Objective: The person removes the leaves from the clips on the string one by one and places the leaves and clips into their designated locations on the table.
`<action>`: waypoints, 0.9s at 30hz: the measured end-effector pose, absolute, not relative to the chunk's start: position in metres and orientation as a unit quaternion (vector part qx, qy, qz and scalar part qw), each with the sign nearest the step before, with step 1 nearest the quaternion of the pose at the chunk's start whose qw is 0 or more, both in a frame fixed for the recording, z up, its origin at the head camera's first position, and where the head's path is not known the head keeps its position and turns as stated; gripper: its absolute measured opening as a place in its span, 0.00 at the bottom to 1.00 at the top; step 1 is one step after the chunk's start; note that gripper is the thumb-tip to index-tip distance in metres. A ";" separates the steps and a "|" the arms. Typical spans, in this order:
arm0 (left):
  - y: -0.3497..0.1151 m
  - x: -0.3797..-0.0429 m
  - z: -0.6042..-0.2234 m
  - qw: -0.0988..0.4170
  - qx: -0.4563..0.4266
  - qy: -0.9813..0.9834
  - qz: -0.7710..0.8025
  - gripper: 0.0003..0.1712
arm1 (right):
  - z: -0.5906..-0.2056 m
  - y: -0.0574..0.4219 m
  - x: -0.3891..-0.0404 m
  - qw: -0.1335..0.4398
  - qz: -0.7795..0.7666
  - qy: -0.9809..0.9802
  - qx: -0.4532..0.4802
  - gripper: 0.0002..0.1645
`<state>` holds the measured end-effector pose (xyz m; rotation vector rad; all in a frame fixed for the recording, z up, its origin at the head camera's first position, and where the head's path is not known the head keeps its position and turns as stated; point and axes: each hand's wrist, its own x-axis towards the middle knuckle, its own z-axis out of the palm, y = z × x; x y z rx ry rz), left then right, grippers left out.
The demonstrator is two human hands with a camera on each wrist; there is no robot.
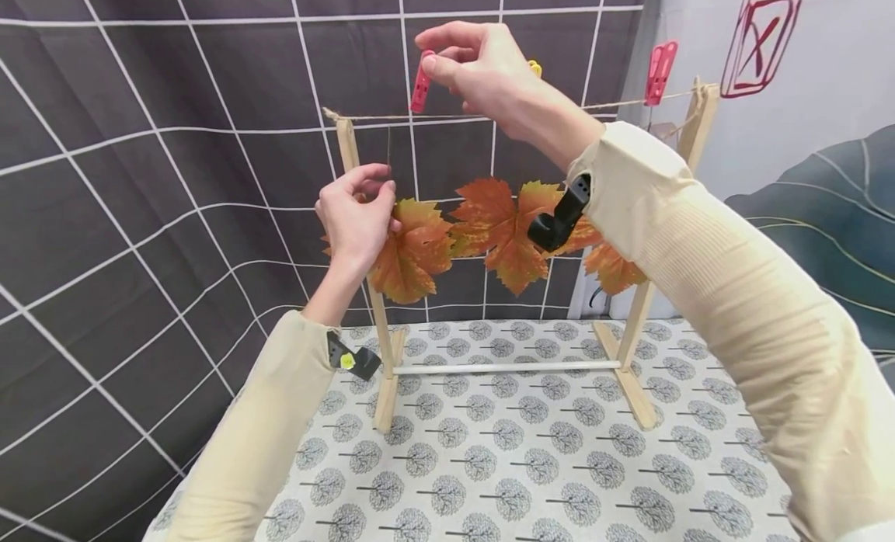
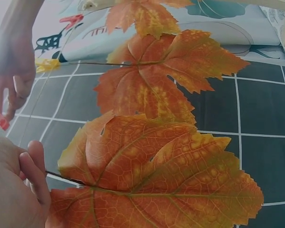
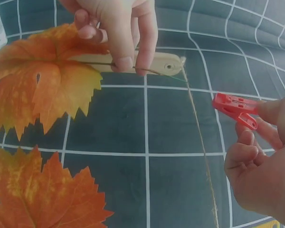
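My left hand (image 1: 358, 220) pinches the thin dark stem of an orange artificial maple leaf (image 1: 412, 251) beside the left post; in the left wrist view that leaf (image 2: 147, 175) spreads large below the others. Above the twine (image 1: 447, 116), my right hand (image 1: 482, 68) grips a red clothespin (image 1: 422, 82) between thumb and finger. The right wrist view shows this clothespin (image 3: 235, 108) apart from the twine (image 3: 199, 137), and the left fingers (image 3: 126, 61) on the stem just short of the twine.
Another maple leaf (image 1: 506, 231) hangs mid-line near a yellow clothespin (image 1: 534, 68); a further leaf (image 1: 615, 269) is partly behind my right sleeve. A pink-red clothespin (image 1: 659, 72) sits on the twine at right. The wooden frame (image 1: 632, 328) stands on a tree-patterned cloth (image 1: 489, 449).
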<state>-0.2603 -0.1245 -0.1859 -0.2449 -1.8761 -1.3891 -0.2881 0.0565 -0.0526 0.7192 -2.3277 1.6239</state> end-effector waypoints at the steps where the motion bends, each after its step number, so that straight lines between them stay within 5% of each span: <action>1: -0.125 -0.260 -0.187 0.388 -0.096 -0.737 -0.544 0.11 | -0.053 0.057 -0.288 0.109 0.550 -0.791 0.246 0.18; 27: -0.137 -0.245 -0.210 0.404 -0.098 -0.756 -0.506 0.13 | -0.076 0.091 -0.275 0.103 0.539 -0.796 0.255 0.21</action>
